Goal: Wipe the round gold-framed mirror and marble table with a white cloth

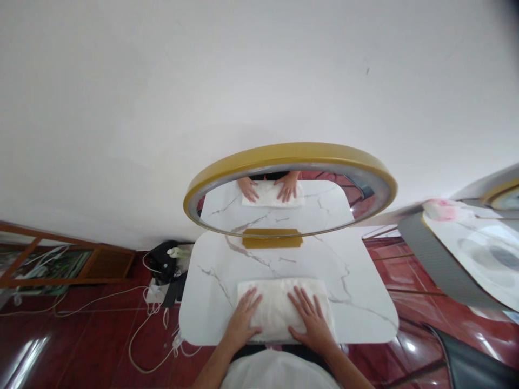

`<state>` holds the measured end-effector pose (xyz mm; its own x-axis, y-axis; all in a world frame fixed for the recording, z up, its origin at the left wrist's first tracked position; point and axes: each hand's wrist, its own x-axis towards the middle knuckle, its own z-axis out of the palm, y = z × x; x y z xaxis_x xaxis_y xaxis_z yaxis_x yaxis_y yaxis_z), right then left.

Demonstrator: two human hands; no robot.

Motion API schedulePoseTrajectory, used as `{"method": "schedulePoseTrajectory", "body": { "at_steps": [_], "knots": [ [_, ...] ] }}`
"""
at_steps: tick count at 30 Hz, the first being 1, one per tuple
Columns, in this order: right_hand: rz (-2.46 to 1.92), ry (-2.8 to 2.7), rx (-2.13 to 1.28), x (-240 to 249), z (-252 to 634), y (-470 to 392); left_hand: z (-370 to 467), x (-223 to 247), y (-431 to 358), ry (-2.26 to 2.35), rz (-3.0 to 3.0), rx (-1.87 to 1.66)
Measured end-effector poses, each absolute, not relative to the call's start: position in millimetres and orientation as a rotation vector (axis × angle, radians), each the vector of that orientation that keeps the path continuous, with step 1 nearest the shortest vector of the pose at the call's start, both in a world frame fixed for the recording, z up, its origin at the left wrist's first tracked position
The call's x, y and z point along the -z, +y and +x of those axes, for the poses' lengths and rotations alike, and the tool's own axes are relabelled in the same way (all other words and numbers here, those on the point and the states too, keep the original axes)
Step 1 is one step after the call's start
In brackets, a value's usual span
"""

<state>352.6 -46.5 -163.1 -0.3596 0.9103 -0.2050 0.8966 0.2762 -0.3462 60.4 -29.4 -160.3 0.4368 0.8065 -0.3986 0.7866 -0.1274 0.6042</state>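
A folded white cloth, towel-like (275, 308), lies flat near the front edge of a white marbled table (211, 265). My left hand (242, 319) rests on the cloth's left side, fingers stretched out. On its right side lies my right hand (310, 316), palm down with the fingers spread. Neither hand grips anything; both press flat or rest on the cloth. A gold-framed oval mirror (279, 202) stands at the back of the table on a gold base (272, 241), and it reflects both hands and the cloth.
A white wall (141, 108) rises behind the mirror. Cables and a power strip (156, 293) lie on the red tiled floor (93, 335) at left, beside a black bag (162, 262). At right are another white table (470, 259) and a dark chair (474, 356).
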Motion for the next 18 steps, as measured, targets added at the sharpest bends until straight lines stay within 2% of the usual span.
{"method": "schedulePoseTrajectory", "body": {
  "at_steps": [12, 18],
  "knots": [
    [-1.97, -2.14, -0.328, 159.3, 351.6, 56.1, 67.6, 136.6, 82.9, 1.637, 1.999, -0.156],
    [-1.976, -2.188, -0.35, 153.4, 359.5, 80.0, 69.5, 128.0, 106.8, 1.777, 2.004, -0.115]
  ]
}}
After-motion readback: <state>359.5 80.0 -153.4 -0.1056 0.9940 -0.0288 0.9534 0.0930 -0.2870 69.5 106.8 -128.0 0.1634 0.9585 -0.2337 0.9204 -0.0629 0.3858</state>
